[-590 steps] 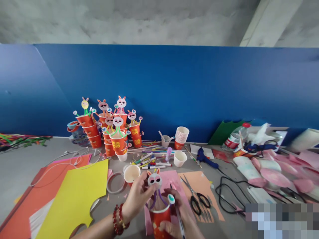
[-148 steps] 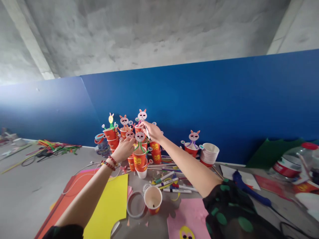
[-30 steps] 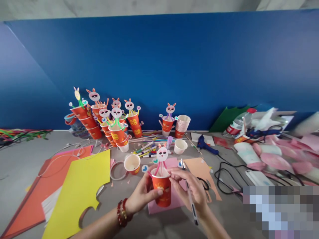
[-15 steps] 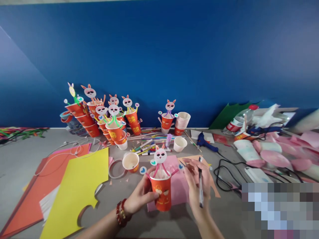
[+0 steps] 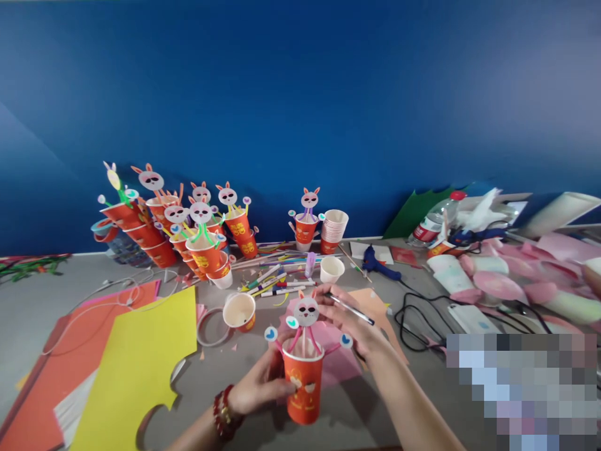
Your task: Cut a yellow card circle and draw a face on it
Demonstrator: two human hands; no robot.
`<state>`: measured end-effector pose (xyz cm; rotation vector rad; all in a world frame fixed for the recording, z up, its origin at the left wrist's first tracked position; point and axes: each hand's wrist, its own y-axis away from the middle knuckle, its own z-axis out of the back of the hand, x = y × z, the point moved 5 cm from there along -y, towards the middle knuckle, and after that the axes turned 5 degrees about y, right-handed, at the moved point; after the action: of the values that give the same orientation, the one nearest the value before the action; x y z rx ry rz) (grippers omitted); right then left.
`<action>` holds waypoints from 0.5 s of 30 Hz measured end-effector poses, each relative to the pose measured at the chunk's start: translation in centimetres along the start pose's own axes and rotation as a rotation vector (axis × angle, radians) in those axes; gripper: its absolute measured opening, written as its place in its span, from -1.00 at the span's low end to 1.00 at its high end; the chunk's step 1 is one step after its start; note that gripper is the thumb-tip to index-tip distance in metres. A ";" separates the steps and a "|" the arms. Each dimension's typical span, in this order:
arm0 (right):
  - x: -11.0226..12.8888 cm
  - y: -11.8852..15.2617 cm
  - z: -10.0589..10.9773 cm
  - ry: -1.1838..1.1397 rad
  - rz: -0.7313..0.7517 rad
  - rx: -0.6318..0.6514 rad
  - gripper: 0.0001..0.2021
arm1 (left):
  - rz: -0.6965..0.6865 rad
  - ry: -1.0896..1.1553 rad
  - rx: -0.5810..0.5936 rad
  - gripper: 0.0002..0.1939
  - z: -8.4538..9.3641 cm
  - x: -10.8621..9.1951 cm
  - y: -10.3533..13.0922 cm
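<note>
My left hand (image 5: 263, 382), with a red bead bracelet (image 5: 225, 410) at the wrist, is closed around the left side of a red paper cup (image 5: 303, 391). From the cup rises a paper rabbit head (image 5: 306, 311) with pink ears and dark eyes. Pink pipe cleaners (image 5: 312, 341) stick out of the cup, and round paper discs with blue hearts, such as the right one (image 5: 346, 341), sit at their ends. Just behind the rabbit, my right hand (image 5: 350, 316) holds a pen (image 5: 351, 308) across its fingers. The fingertips near the rabbit's head are partly hidden.
Red cups with rabbit figures (image 5: 204, 257) stand at the back left. A cup stack (image 5: 334, 228), a white cup (image 5: 332, 269), markers (image 5: 270, 282) and a blue glue gun (image 5: 378, 264) lie beyond my hands. Yellow paper (image 5: 145, 369) is left; black cable (image 5: 413, 313) and pink-white rolls (image 5: 493, 275) are right.
My right hand has moved left and in behind the rabbit's head, and the pen has tipped from upright to slanting. The held cup has come slightly lower and nearer. The view has shifted a little.
</note>
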<state>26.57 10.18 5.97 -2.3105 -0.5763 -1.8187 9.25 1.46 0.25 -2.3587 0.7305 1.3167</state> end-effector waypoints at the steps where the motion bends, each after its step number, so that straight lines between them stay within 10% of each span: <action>1: 0.2 -0.2 0.0 0.048 0.001 0.012 -0.70 | 0.007 -0.003 0.006 -0.11 -0.1 0.1 0.0; 9: 0.7 0.0 -0.7 0.206 0.097 0.120 -0.75 | 0.037 0.019 -0.017 -0.17 0.2 0.2 -0.3; 15: 0.4 0.4 -1.2 0.276 0.091 0.140 -0.76 | -0.059 -0.105 -0.254 -0.51 2.1 -1.2 -0.1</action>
<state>25.75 9.44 6.69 -1.9206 -0.5278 -1.9410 7.36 2.98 0.20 -2.4585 0.4832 1.5742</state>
